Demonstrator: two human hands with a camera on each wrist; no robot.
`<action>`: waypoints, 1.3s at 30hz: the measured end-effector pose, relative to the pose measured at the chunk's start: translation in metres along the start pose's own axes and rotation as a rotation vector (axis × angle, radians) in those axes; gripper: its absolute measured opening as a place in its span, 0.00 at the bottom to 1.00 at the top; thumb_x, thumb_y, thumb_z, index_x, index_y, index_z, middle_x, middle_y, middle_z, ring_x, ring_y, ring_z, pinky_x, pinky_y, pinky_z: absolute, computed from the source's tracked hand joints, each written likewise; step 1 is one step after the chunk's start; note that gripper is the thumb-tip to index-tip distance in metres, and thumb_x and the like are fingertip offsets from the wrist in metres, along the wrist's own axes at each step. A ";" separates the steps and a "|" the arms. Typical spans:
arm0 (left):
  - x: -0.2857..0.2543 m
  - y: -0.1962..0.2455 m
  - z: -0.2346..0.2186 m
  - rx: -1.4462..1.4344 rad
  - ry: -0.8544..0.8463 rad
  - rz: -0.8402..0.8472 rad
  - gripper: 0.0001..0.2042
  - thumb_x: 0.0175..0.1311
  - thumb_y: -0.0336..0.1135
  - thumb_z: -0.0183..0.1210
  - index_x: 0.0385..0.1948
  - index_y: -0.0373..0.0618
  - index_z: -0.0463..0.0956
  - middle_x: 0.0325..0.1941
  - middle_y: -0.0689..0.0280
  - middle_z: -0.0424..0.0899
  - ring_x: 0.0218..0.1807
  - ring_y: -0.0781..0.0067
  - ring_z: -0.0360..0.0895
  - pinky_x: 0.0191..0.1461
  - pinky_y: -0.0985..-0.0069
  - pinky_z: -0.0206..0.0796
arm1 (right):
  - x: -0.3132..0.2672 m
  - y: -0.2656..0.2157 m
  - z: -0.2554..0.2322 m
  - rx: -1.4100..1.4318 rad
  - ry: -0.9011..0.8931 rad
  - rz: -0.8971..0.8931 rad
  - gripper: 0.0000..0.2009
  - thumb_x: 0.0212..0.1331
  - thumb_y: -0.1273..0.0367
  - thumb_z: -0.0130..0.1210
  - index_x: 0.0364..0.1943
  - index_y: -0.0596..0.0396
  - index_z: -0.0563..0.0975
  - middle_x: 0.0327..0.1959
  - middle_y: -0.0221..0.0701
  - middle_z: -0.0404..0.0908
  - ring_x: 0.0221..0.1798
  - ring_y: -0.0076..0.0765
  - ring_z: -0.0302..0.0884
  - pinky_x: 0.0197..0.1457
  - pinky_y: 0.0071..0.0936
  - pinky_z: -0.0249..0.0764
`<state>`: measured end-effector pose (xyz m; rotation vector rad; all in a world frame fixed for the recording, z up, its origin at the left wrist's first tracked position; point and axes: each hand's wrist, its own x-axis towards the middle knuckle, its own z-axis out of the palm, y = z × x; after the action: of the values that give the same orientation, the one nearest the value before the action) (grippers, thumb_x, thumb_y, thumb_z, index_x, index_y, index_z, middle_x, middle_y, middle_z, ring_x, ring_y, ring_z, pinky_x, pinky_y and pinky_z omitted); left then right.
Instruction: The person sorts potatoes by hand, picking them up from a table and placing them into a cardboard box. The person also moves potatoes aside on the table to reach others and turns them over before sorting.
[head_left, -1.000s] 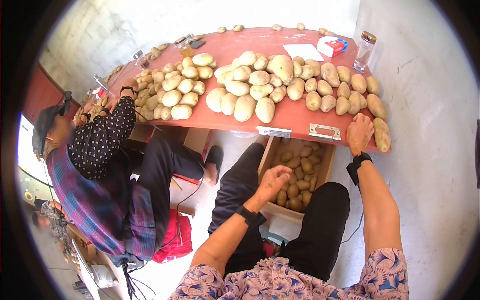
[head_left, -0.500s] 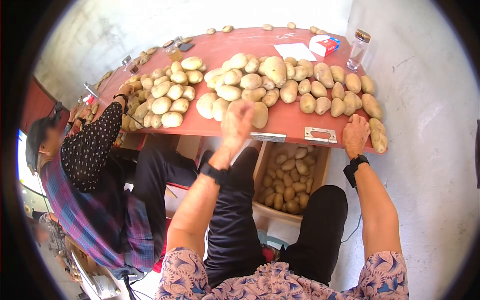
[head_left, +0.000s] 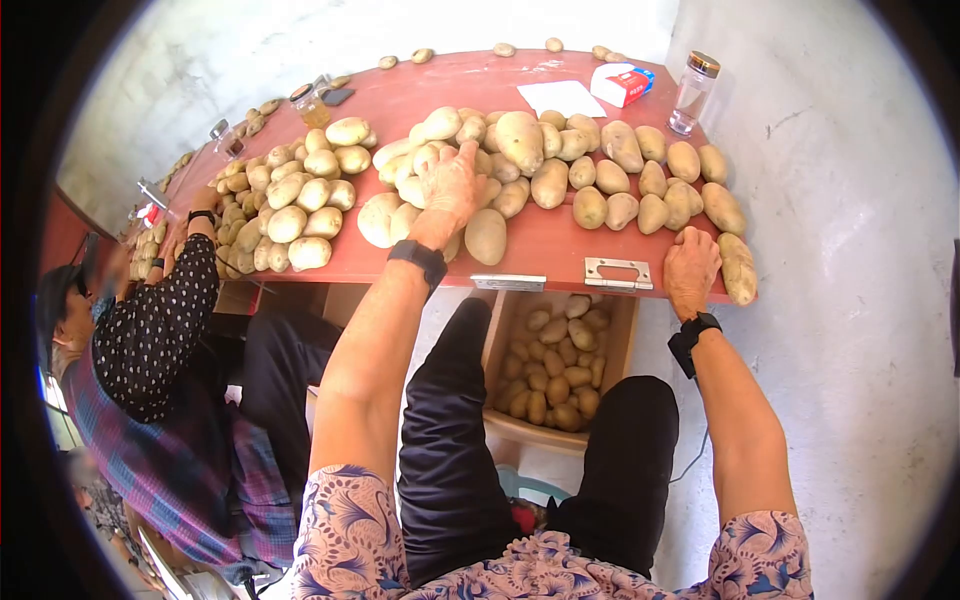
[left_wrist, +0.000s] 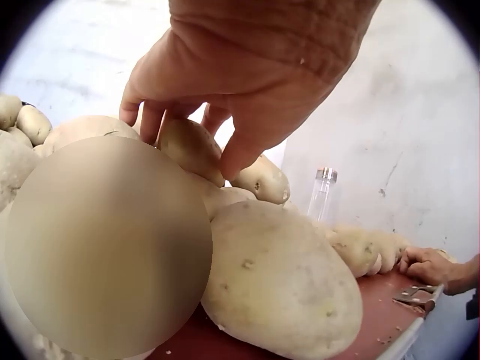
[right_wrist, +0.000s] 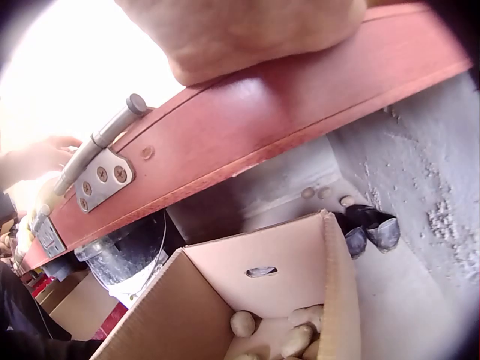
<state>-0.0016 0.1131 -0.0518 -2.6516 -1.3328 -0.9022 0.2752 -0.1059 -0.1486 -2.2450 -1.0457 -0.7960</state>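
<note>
My left hand [head_left: 450,190] reaches into the heap of potatoes [head_left: 520,140] on the red table. In the left wrist view, the fingers and thumb of the left hand [left_wrist: 255,71] close round a potato [left_wrist: 187,146] from above. A large pale potato [left_wrist: 281,281] lies just below it, near the table edge. At the table's right front edge, my right hand [head_left: 692,272] rests on the tabletop, fingers loosely bent and holding nothing. A long potato [head_left: 738,270] lies right beside it. Only the underside of the right hand [right_wrist: 270,37] shows in the right wrist view.
Below the table edge stands a cardboard box [head_left: 615,370] with potatoes inside. Metal hinges [head_left: 618,273] line the front edge. A lidded glass bottle [head_left: 693,95], a red-blue box [head_left: 622,85] and white paper [head_left: 562,98] stand behind. Another person [head_left: 150,350] sits at the left.
My left hand has gone from above the cardboard box up to the potato heap, where it now grips a potato. The right hand stays on the table edge. The head view has swung slightly right.
</note>
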 end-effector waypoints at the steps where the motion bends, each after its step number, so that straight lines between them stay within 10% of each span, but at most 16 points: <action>1: 0.000 -0.002 0.003 -0.002 -0.002 0.000 0.25 0.54 0.34 0.63 0.56 0.50 0.71 0.51 0.53 0.76 0.58 0.49 0.69 0.62 0.54 0.57 | 0.000 -0.001 0.000 0.004 0.000 0.001 0.05 0.53 0.70 0.52 0.34 0.49 0.73 0.41 0.34 0.73 0.50 0.46 0.68 0.54 0.46 0.63; 11: -0.074 0.055 -0.048 -0.196 0.175 0.264 0.24 0.51 0.38 0.64 0.53 0.48 0.72 0.46 0.53 0.76 0.49 0.49 0.75 0.50 0.59 0.70 | 0.003 0.000 0.002 -0.007 -0.011 0.014 0.05 0.53 0.70 0.52 0.35 0.49 0.73 0.41 0.34 0.73 0.50 0.46 0.68 0.55 0.45 0.63; 22: -0.215 0.110 0.025 -0.529 -0.291 0.125 0.23 0.54 0.41 0.63 0.52 0.52 0.70 0.44 0.58 0.72 0.43 0.50 0.77 0.45 0.60 0.72 | 0.002 0.000 0.000 0.030 -0.045 0.018 0.06 0.53 0.70 0.52 0.35 0.50 0.73 0.42 0.35 0.73 0.51 0.47 0.67 0.56 0.46 0.61; 34: -0.262 0.093 0.063 -0.411 -0.528 0.152 0.16 0.57 0.37 0.62 0.46 0.45 0.73 0.44 0.52 0.75 0.48 0.48 0.75 0.49 0.58 0.71 | 0.002 0.001 0.001 0.025 -0.021 0.021 0.06 0.53 0.70 0.52 0.35 0.50 0.73 0.42 0.34 0.73 0.51 0.46 0.67 0.56 0.45 0.61; 39: -0.274 0.085 0.063 -0.357 -0.875 0.196 0.18 0.60 0.42 0.58 0.49 0.47 0.73 0.46 0.52 0.77 0.49 0.46 0.76 0.51 0.55 0.68 | 0.001 -0.001 -0.001 0.028 -0.048 0.032 0.06 0.53 0.70 0.51 0.35 0.50 0.73 0.43 0.35 0.73 0.52 0.47 0.67 0.57 0.46 0.61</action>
<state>-0.0345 -0.1207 -0.2265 -3.5749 -1.0011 0.1160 0.2746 -0.1058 -0.1470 -2.2624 -1.0341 -0.7128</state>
